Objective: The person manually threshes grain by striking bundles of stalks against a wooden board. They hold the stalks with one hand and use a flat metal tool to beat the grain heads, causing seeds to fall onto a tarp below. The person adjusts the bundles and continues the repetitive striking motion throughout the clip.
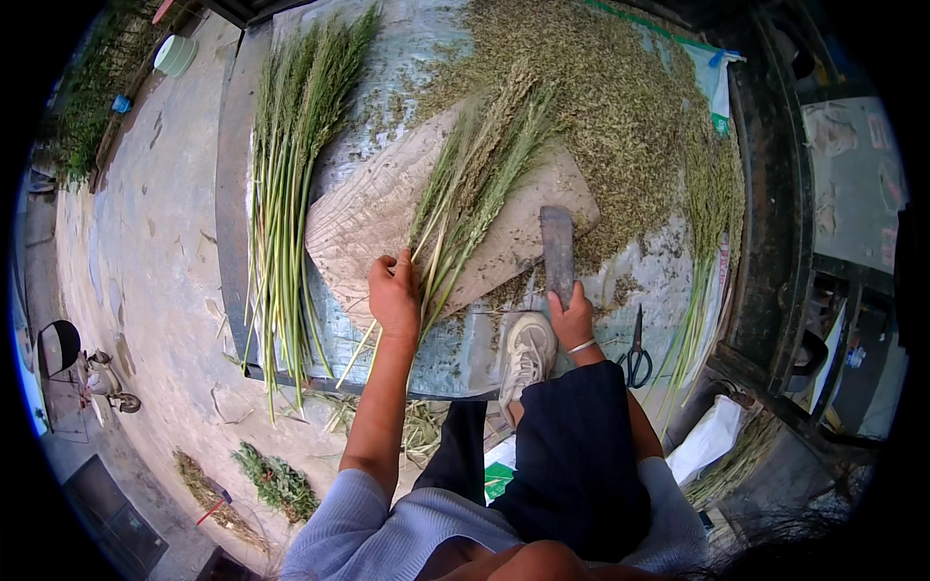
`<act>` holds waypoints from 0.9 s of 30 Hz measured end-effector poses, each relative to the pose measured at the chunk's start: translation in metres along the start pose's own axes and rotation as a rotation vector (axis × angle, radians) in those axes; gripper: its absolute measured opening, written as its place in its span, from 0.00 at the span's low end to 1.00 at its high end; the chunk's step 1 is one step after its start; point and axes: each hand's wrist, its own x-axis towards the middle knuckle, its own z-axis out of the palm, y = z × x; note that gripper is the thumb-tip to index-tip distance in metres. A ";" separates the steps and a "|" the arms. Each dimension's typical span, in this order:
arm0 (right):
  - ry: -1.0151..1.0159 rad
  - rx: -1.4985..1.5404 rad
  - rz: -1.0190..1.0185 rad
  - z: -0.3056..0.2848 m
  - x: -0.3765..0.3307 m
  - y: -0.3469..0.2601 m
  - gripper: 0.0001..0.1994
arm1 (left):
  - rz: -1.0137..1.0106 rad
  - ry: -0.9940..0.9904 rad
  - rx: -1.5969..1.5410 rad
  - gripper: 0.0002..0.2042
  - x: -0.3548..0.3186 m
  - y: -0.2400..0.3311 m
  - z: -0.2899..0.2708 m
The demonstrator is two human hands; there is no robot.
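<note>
My left hand (pixel 395 295) is closed around the stems of a few broomcorn stalks (pixel 450 228). Their seed heads fan out away from me over a pale wooden board (pixel 363 218), which lies slanted. My right hand (pixel 573 315) grips the near end of a flat, dark grey bar-shaped scraper (pixel 557 247), its far end over the board's right part. A wristband circles my right wrist. Left of the board lies a thick bundle of green broomcorn (pixel 291 184), tips pointing away. Loose seeds (pixel 620 126) cover the sheet beyond and right of the board.
My shoe (pixel 530 358) rests on the sheet's near edge, between my hands. Black-handled scissors (pixel 636 358) lie to its right. More stalks (pixel 702 223) line the right side, beside a dark metal frame (pixel 775 194). Cut plants (pixel 276 479) lie on the concrete floor at lower left.
</note>
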 end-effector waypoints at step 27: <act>0.087 0.022 -0.058 -0.001 0.002 -0.005 0.22 | -0.012 -0.368 -0.359 0.13 -0.028 0.007 0.018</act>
